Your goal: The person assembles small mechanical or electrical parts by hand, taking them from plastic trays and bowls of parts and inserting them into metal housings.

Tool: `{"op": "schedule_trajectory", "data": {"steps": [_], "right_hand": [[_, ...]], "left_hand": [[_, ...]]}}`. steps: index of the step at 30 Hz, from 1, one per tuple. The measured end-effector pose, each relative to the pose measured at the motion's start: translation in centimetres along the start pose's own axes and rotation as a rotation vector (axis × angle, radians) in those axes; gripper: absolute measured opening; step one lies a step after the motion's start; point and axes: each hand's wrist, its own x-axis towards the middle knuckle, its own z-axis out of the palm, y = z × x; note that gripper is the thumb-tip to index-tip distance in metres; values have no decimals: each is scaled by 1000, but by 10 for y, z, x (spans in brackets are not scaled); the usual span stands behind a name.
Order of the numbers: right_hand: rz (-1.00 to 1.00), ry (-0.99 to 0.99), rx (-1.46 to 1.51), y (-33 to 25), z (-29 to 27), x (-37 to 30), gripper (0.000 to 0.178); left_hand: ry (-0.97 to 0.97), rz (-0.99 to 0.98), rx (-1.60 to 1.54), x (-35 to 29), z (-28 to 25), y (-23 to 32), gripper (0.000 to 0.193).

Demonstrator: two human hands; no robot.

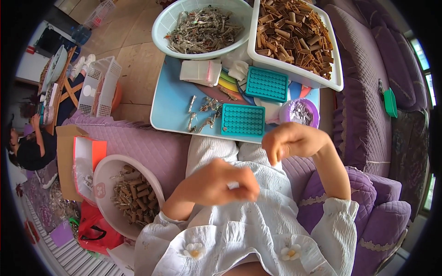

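Observation:
My left hand (221,183) hovers over my lap, its fingers curled together and slightly blurred. Higher up and to the right, my right hand (294,141) bends down at the wrist, fingers drawn together just in front of the low table. Whatever either hand pinches, if anything, cannot be made out. Closest to the right hand are a purple tub (314,112) of silvery bits and a teal tray (243,120) with rows of small wells. A second teal tray (267,84) lies behind it. Left of the nearer tray are several small wispy grey-brown pieces (209,106).
The blue table (172,99) also carries a stack of clear bags (200,72). Behind stand a pale basin (159,32) of grey scraps and a white bin (338,69) of brown curved pieces. A pinkish basin (103,172) of brown tubes stands left; another person (34,147) sits beyond.

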Motion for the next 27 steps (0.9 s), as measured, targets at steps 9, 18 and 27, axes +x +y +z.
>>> {"op": "schedule_trajectory", "data": {"steps": [9,18,27], "right_hand": [[344,298,-67,-2,19,-10,18],[226,527,129,-3,16,-4,13],[133,388,506,14,10,-13,8]], "left_hand": [[728,-299,689,20,-22,-36,6],[-24,-510,746,5,17,-59,8],[4,-169,-454,11,2,-38,7]]}}
